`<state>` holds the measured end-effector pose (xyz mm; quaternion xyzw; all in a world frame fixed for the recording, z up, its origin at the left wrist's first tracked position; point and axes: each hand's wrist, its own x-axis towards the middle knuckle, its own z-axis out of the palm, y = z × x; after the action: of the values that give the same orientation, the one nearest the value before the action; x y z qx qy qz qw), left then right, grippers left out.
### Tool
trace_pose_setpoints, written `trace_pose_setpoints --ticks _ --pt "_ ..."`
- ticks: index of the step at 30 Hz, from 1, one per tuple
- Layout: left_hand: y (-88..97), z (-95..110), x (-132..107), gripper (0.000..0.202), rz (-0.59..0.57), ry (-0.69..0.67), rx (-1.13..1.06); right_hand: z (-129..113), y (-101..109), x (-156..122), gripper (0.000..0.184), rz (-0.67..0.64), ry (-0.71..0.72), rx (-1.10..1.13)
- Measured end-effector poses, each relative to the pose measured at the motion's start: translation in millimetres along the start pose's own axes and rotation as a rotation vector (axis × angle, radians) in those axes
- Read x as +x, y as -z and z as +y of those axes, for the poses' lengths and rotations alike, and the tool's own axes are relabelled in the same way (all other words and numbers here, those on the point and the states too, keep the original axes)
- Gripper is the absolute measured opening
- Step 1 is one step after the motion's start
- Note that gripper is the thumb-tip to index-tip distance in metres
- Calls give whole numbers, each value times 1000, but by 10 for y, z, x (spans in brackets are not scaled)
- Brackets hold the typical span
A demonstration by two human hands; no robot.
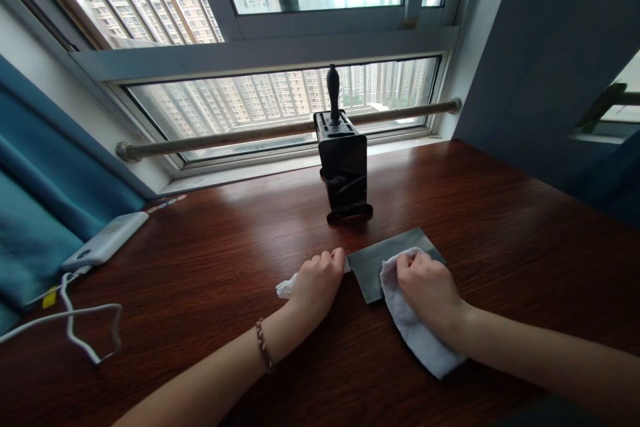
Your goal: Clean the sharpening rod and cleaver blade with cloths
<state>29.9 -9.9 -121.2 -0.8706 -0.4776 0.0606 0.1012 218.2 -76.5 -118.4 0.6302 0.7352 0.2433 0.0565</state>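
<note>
A flat dark grey plate (373, 265) lies on the brown wooden table (200, 260) in front of me. My right hand (429, 288) is curled on a white cloth (417, 333) and presses it onto the plate's right part. My left hand (316, 283) is closed at the plate's left edge, fingers touching it, with a bit of white tissue (285, 288) sticking out under it. A beaded bracelet (264, 345) is on my left wrist.
A black box-shaped device with an upright handle (343, 160) stands just behind the plate. A white power bank (106, 240) with a white cable (75, 323) lies at the table's left. A window with a rail (250, 133) runs along the far edge; blue curtain (45, 193) at left.
</note>
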Motion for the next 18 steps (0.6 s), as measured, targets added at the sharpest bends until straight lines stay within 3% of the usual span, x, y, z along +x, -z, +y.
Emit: trace_pose_setpoints --ticks 4,7,12,18 --pt "20 6 1 19 -9 1 3 29 -52 3 18 -12 -77 -39" --pt "27 8 -1 20 -12 6 7 53 -72 4 18 -27 -50 -50" --pt "23 4 -4 21 -5 1 11 71 -23 -35 18 -22 143 10" --pt "25 6 -4 19 9 2 12 -15 65 -141 21 155 539 156"
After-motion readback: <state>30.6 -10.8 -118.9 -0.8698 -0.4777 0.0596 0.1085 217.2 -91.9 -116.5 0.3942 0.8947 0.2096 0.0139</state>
